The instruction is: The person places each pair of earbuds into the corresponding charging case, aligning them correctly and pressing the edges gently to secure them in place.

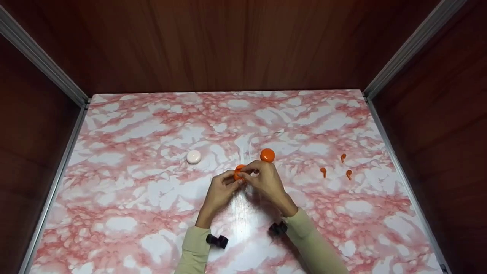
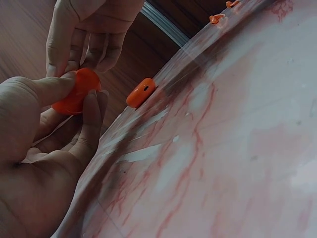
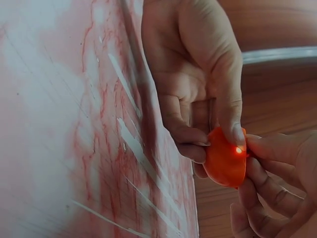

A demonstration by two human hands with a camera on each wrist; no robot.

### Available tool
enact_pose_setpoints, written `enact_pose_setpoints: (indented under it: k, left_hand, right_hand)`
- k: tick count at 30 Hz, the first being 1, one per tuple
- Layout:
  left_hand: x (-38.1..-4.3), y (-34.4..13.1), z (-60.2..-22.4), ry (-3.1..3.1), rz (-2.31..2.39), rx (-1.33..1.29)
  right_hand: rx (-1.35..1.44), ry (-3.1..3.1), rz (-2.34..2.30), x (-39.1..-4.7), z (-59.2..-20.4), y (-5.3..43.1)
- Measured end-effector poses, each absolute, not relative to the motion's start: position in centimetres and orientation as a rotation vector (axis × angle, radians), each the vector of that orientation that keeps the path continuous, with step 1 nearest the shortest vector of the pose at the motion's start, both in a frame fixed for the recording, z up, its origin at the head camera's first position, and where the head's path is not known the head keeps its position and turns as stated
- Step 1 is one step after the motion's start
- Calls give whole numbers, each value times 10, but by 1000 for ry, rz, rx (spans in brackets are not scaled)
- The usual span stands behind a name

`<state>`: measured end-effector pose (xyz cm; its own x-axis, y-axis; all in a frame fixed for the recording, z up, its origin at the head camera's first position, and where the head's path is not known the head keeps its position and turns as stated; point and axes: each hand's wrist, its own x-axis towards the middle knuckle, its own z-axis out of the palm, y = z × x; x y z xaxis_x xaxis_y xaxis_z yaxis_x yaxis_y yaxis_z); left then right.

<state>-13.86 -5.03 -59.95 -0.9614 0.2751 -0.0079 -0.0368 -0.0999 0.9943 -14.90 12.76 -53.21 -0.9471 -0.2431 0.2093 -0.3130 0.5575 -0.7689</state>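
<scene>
Both hands meet over the middle of the table around an orange earbud case (image 3: 225,166). My left hand (image 1: 222,187) holds the case between thumb and fingers, which partly cover it in the left wrist view. The thumb and fingertips of my right hand (image 1: 267,178) pinch at the case's edge from the other side. I cannot tell whether a small earbud is between the right fingertips. A small red light glows on the case in the right wrist view. Just beyond the right hand lies a second orange earbud case (image 1: 267,155), its lid down.
A round white case (image 1: 193,156) lies to the left of the hands. Off to the right are three loose orange earbuds (image 1: 323,172). The table (image 1: 125,224) has a pink-and-white marbled top, with dark wooden panels (image 1: 228,45) and metal rails around it.
</scene>
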Motion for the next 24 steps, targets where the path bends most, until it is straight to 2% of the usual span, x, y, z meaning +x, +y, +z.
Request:
enact_pose_setpoints:
  k: [24]
  left_hand:
    - [-138, -50, -598, 1927, 2190, 260]
  right_hand:
    - [495, -2707, 1437, -150, -528, 137]
